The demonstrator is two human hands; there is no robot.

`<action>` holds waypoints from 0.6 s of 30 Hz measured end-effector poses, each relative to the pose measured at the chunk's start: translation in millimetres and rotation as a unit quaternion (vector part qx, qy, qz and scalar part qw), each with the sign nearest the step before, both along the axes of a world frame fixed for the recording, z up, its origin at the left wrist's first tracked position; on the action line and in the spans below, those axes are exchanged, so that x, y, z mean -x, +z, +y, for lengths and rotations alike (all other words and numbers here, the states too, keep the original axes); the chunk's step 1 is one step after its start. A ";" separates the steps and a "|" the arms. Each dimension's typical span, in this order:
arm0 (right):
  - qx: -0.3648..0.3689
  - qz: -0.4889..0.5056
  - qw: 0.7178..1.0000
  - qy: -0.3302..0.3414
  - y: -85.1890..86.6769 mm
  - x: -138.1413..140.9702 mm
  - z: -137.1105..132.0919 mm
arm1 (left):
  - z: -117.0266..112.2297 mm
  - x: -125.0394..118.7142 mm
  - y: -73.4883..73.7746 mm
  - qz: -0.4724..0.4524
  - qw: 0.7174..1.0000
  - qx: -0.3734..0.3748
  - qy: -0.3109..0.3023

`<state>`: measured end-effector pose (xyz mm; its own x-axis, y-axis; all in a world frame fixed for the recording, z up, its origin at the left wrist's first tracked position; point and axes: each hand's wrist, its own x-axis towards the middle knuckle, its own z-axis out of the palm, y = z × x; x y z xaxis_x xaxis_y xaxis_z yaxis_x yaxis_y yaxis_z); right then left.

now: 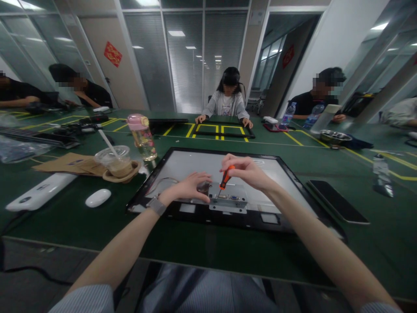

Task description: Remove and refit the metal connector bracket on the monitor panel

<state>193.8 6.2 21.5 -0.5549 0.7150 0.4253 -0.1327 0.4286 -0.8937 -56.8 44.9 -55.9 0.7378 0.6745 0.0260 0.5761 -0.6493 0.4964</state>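
A monitor panel (182, 167) with a black frame lies flat in front of me, its grey back up. On its near middle sits a metal bracket (239, 191) with video ports along its near side. My right hand (244, 170) grips an orange and black screwdriver (224, 178), tilted, its tip down at the bracket's port edge. Whether the tip sits in a screw cannot be made out. Fingers apart, my left hand (190, 187) rests at the bracket's left end, wearing a watch (157, 205) on the wrist. Thin cables (159, 184) run on the panel left of it.
To the left are a white mouse (98, 198), a long white device (41, 191), an iced drink cup (114, 158) and a pink-lidded bottle (142, 139). A black phone (337, 201) lies right of the panel. Across the table a person (227, 100) holds a black frame (224, 135).
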 end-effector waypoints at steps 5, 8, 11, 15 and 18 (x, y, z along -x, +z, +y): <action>0.059 -0.013 0.997 0.045 5.1 -1.3 -2.5 | -0.5 0.0 0.2 0.003 1.000 0.011 0.006; 0.117 0.027 0.989 0.087 1.2 0.8 -4.1 | -1.6 -0.8 0.9 0.002 1.000 0.014 0.010; 0.139 0.076 0.982 0.099 -8.1 6.0 -3.5 | -1.9 -1.3 0.8 0.002 1.000 0.014 0.011; 0.118 0.105 0.985 0.061 -13.5 11.3 -2.6 | -2.4 -1.7 1.3 0.005 1.000 0.014 0.011; 0.089 0.062 0.993 0.049 -5.9 8.2 -4.7 | -2.8 -1.9 2.5 0.009 1.000 0.020 0.010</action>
